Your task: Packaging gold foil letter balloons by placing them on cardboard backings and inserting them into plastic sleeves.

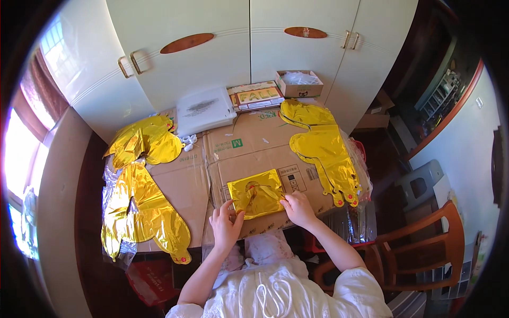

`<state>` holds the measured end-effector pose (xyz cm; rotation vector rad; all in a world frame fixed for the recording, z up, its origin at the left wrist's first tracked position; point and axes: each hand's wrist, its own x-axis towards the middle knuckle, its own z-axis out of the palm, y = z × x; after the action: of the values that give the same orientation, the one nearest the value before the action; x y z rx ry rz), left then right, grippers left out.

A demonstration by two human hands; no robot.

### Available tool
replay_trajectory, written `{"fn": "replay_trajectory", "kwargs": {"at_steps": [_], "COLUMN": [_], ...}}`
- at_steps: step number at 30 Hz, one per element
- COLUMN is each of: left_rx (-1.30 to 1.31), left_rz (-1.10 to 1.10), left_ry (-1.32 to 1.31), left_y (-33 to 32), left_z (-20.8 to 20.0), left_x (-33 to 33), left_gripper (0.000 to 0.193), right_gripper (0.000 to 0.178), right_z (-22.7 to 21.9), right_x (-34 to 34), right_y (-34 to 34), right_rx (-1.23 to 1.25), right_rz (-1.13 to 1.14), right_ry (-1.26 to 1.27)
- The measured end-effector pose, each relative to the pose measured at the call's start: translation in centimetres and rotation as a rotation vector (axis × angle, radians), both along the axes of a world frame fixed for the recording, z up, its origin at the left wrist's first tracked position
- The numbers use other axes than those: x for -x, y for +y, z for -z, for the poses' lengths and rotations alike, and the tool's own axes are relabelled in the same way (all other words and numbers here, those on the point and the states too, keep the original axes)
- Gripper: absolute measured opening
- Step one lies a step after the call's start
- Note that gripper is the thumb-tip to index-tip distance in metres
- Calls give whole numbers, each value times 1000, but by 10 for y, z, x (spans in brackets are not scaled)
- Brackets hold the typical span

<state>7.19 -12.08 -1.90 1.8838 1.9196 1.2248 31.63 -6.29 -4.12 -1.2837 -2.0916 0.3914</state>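
A gold foil balloon [255,194], folded flat into a rough square with a small red mark, lies near the front of the cardboard sheet [233,159]. My right hand [299,209] pinches its right edge between thumb and fingers. At its lower left corner is my left hand [227,226], with the fingers curved and a gap between thumb and forefinger. Unfolded gold foil balloons [318,143] lie in a stack to the right. More gold foil [148,206] covers the left side and hangs over the near edge.
Along the back stand a white plastic case [204,112], a flat printed box [257,96] and an open carton [299,85] of clear plastic pieces. White ribbon [189,142] sits beside the left foil. Cabinets [212,69] rise behind; a wooden chair [424,246] stands at right.
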Motion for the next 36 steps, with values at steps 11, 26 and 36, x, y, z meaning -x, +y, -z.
{"fn": "replay_trajectory", "kwargs": {"at_steps": [11, 26, 36], "left_rx": [129, 164, 14], "left_rz": [49, 66, -77], "left_ry": [136, -49, 179], "left_y": [0, -9, 6], "left_z": [6, -3, 18], "left_x": [-6, -1, -10], "left_gripper": [31, 27, 32], "right_gripper": [13, 17, 25], "right_z": [-21, -8, 7], "right_x": [-6, 6, 21], "right_y": [7, 3, 1], "right_rx": [-185, 78, -137], "right_rz": [-330, -105, 8], "right_ry": [-8, 70, 103]}}
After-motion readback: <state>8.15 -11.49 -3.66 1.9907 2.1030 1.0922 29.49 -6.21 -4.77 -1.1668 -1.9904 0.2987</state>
